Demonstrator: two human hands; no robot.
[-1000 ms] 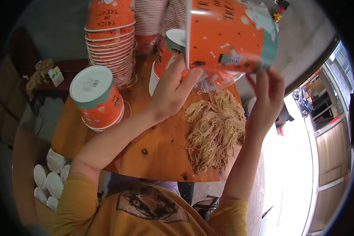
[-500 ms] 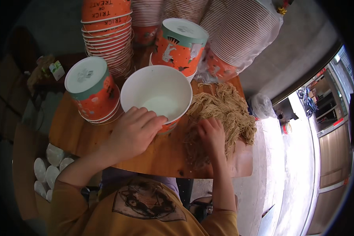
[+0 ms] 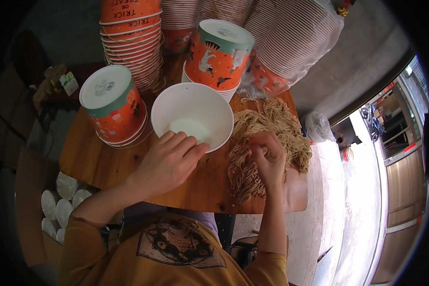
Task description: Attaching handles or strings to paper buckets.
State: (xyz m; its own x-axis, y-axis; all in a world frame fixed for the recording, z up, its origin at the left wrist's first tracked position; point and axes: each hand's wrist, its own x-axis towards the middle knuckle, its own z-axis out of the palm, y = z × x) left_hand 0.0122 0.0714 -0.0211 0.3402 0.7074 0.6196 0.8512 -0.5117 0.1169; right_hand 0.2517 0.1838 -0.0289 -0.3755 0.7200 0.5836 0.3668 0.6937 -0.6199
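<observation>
On the wooden table, a paper bucket (image 3: 193, 107) with a white inside tilts its open mouth toward me. A small dark hole shows near its far rim. My left hand (image 3: 171, 159) is closed over the near rim, fingers inside and thumb along the edge. Above a loose pile of tan string (image 3: 283, 126), my right hand (image 3: 268, 155) is closed in a pinch with curled fingers. Any strand between those fingertips is too fine to make out. Many loose string ends fan out on the table beneath the right wrist.
An upside-down orange bucket stack (image 3: 112, 102) stands left, with strings about its rim. Another upturned stack (image 3: 224, 52) stands behind the held bucket. Tall nested stacks (image 3: 133, 52) and plastic-wrapped buckets (image 3: 295, 43) line the back. Below left, a carton (image 3: 31, 209) holds several white-bottomed containers.
My right hand has lifted off the string and moved slightly right, fingers pinched. The bucket has tipped further toward me and shifted a little right, with my left hand still on its rim.
</observation>
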